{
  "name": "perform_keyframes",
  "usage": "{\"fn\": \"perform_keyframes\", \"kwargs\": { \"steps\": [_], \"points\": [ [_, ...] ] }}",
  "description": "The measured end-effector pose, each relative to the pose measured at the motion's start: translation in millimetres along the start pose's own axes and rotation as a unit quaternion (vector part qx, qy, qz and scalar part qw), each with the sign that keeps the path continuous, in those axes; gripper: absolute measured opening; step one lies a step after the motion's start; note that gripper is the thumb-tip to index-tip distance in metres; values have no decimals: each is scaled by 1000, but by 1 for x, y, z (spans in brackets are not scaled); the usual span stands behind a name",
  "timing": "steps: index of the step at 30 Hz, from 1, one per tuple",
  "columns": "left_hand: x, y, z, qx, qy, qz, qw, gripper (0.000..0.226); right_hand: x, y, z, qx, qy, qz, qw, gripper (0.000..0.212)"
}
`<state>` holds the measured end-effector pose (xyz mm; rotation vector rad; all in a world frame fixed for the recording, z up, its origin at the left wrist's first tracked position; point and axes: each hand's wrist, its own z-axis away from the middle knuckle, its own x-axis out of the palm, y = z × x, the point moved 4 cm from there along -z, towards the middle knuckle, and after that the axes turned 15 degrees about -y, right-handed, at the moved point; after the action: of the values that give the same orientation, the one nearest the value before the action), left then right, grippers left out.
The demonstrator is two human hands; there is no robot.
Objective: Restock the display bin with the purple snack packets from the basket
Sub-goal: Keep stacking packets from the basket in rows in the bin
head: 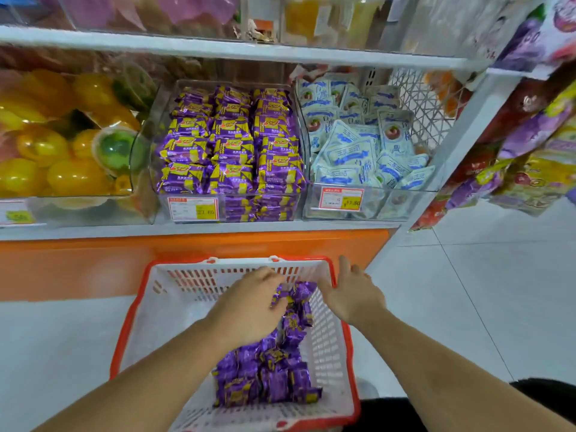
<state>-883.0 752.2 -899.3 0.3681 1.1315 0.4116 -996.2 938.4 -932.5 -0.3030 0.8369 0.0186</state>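
A white mesh basket (174, 294) with a red rim stands on the floor below me. A heap of purple snack packets (268, 378) lies along its right side. My left hand (249, 304) reaches into the basket, and its fingers curl down around packets at the far end of the heap. My right hand (352, 291) sits at the basket's right rim, fingers straight, thumb inside and fingers outside. On the shelf above, the clear display bin (229, 197) holds rows of the same purple packets (230, 141), filled almost to its front edge.
A bin of yellow jelly cups (62, 151) stands left of the display bin and a bin of pale blue packets (358, 145) stands right of it. An orange base panel (93, 263) runs below the shelf. Hanging snack bags (530, 135) crowd the right side.
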Motion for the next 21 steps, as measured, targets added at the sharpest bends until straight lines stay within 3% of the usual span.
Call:
{"fn": "perform_keyframes", "kwargs": {
  "steps": [4,8,12,21],
  "points": [
    [45,-28,-15,-57,-41,26,997,52,51,15,-25,-8,-22,-90,996,98],
    [83,-59,-30,-92,-58,11,994,58,72,17,-37,-30,56,-117,991,98],
    [107,-82,-54,-129,-74,0,989,71,75,19,-43,-32,77,-110,990,100],
    [133,-92,-106,-106,-69,-97,987,81,74,17,-44,-38,99,-95,990,101]
  ]
}}
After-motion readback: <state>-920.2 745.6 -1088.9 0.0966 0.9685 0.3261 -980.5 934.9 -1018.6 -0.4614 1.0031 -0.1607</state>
